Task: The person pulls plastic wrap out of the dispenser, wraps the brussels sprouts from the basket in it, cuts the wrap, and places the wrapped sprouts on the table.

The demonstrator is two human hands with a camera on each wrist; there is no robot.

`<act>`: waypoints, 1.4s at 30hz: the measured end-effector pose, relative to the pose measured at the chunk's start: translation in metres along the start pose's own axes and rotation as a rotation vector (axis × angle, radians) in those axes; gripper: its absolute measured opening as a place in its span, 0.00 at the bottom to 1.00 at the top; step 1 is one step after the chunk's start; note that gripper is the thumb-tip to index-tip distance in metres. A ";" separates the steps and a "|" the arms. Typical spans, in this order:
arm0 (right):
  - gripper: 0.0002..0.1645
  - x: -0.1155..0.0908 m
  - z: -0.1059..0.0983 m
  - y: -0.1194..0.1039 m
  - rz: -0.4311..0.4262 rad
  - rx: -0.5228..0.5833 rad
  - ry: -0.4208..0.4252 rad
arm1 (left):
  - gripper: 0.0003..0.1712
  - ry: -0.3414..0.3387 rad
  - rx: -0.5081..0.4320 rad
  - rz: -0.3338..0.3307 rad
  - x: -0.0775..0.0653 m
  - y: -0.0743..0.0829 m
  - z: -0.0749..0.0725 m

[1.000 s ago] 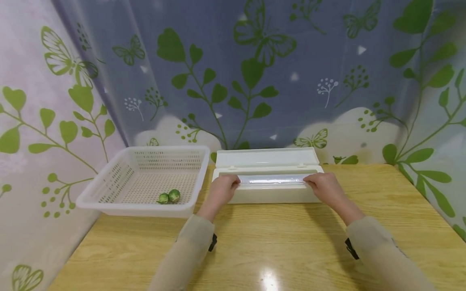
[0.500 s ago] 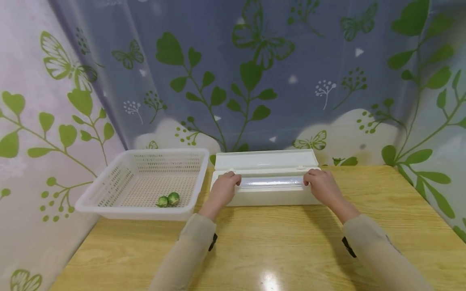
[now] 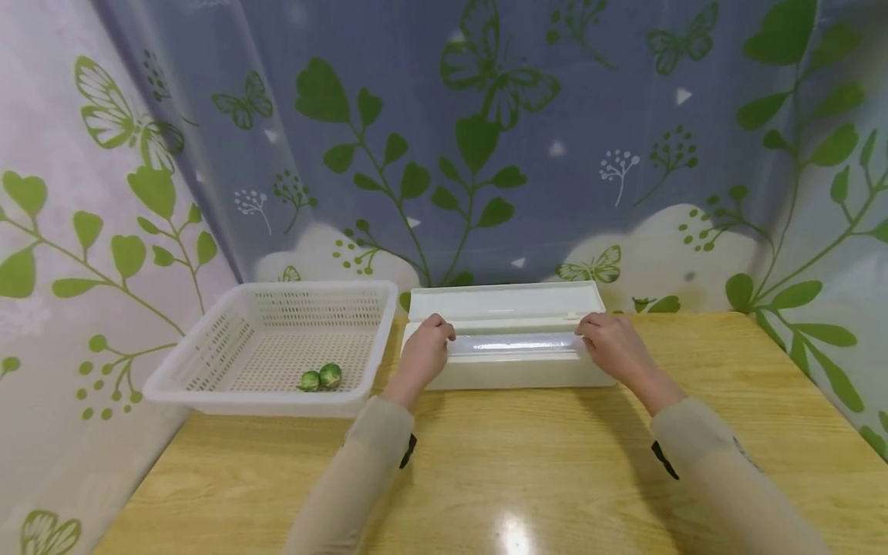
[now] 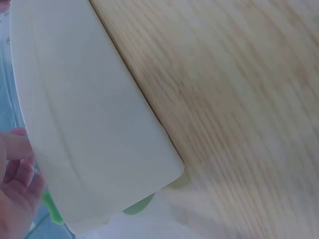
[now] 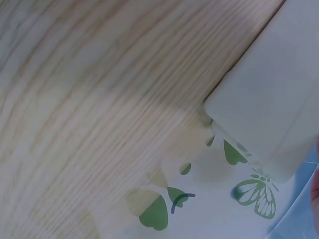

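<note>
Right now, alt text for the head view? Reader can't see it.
A person's left hand and right hand pinch clear film at an open white box on a wooden table. To its left, a white basket holds two small green vegetables; a leaf-and-butterfly curtain hangs behind.

**White basket [image 3: 257,398] and long box [image 3: 520,374] borne by wooden table [image 3: 527,455]**

The perforated basket was set at the left, the box just beside it with its lid [image 3: 509,302] raised at the back. A bright glare [image 3: 515,533] was reflected near the front.
</note>
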State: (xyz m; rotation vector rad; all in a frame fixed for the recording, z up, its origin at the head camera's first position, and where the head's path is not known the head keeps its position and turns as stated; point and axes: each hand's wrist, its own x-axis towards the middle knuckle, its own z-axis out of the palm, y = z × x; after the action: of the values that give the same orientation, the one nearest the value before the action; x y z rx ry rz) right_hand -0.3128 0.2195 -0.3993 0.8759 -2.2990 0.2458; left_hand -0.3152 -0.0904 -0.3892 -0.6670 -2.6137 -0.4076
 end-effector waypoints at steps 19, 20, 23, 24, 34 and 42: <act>0.06 0.000 0.002 0.010 0.109 0.050 0.087 | 0.02 -0.028 0.054 -0.091 0.006 -0.007 -0.007; 0.05 0.000 0.001 0.011 0.118 0.046 0.072 | 0.03 -0.037 0.056 -0.095 0.006 -0.007 -0.008; 0.04 -0.001 0.001 0.011 0.140 0.008 0.016 | 0.04 -0.054 0.073 -0.099 0.005 -0.006 -0.010; 0.04 -0.001 0.000 0.011 0.145 -0.006 0.000 | 0.05 -0.061 0.078 -0.102 0.005 -0.006 -0.011; 0.05 0.005 -0.006 0.015 0.172 -0.004 -0.053 | 0.03 -0.121 0.088 -0.145 0.010 -0.004 -0.020; 0.05 0.010 -0.014 0.016 0.171 0.050 -0.062 | 0.04 -0.166 0.105 -0.153 0.017 -0.003 -0.028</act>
State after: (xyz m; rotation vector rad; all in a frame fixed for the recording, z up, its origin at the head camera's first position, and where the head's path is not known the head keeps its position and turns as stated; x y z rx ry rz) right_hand -0.3221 0.2319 -0.3813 0.7211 -2.4382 0.3559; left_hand -0.3217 -0.0962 -0.3576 -0.4867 -2.8324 -0.2671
